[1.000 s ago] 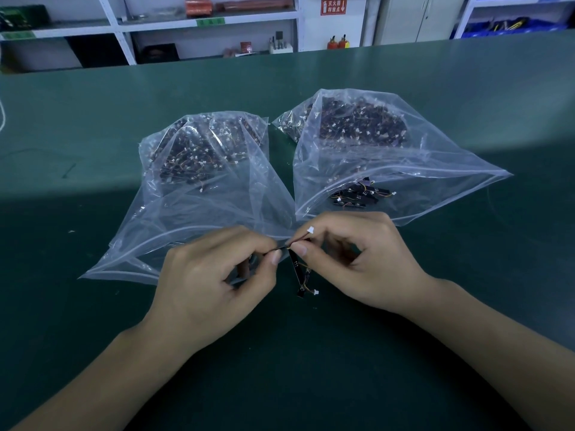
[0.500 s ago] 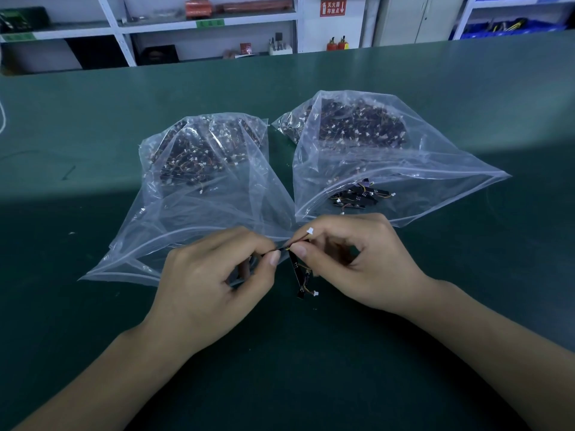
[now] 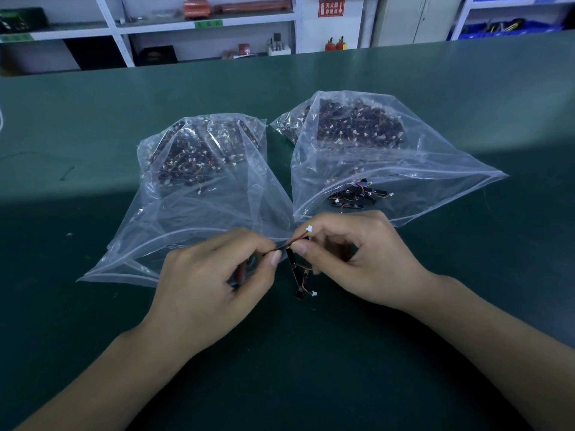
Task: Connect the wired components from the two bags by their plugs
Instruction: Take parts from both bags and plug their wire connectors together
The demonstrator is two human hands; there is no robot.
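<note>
Counter (image 3: 435, 98): covered in dark green matting; everything below is carried on it.
Right bag (image 3: 429, 169): clear plastic, laid open toward the person, filled at its far end with dark wired components; a few loose black strips (image 3: 357, 195) are seen near its mouth.
Left bag (image 3: 199, 194): clear plastic, placed just beside the right bag, likewise filled with wired components.
Left hand (image 3: 217, 275): curled, a thin wire (image 3: 281, 247) is pinched between thumb and forefinger.
Right hand (image 3: 354, 259): curled, the same wire is pinched near a white plug (image 3: 309, 228).
Black strip components (image 3: 297, 275): hung between the hands, above the counter, a second white plug (image 3: 313, 293) at the bottom.
</note>
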